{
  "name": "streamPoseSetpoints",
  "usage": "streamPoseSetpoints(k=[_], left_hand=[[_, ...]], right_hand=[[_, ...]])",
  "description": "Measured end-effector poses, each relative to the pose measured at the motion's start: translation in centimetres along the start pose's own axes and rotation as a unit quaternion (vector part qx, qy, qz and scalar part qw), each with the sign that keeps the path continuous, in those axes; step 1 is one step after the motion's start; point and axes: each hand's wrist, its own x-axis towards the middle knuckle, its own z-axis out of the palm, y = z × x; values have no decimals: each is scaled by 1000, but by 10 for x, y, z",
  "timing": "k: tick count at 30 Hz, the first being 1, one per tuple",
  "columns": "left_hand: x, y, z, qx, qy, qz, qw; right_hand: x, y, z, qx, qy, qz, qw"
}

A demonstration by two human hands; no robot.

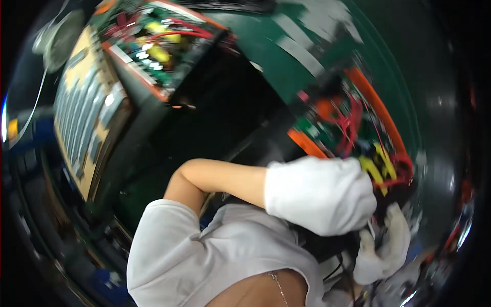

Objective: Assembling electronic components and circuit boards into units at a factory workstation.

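Observation:
My left arm reaches across to the right, its hand covered in white cloth and smeared by motion. Its fingers are hidden, so what they hold, if anything, does not show. This hand lies at the near edge of an electronics unit with orange edges, red wires and yellow parts. Below and right of it is my right hand in a white glove, thumb and fingers apart with a dark gap between them. No held thing can be made out there. The unit's near corner is partly behind my left hand.
A second orange-edged unit with a circuit board stands at the far left. Beside it is a tan tray with rows of grey strips. White patches mark the green work surface. Cluttered small items lie at the lower right.

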Motion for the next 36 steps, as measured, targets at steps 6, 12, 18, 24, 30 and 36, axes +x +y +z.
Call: streamPoseSetpoints(k=[6,12,18,24,30,36], left_hand=[[-13,10,49,175,51,43,982],[-11,4,62,142,-36,33,989],[-2,-3,54,135,-169,-13,976],[5,-4,47,89,-192,-95,973],[10,-9,37,107,-255,-76,958],[15,-11,34,106,-290,-82,947]], right_hand=[[-22,29,0,9,-97,-27,995],[-39,60,1,30,-109,18,993],[-43,79,7,130,-176,89,972],[-32,91,17,185,-198,82,959],[-33,97,27,173,-172,75,967],[-25,97,22,200,-203,96,954]])
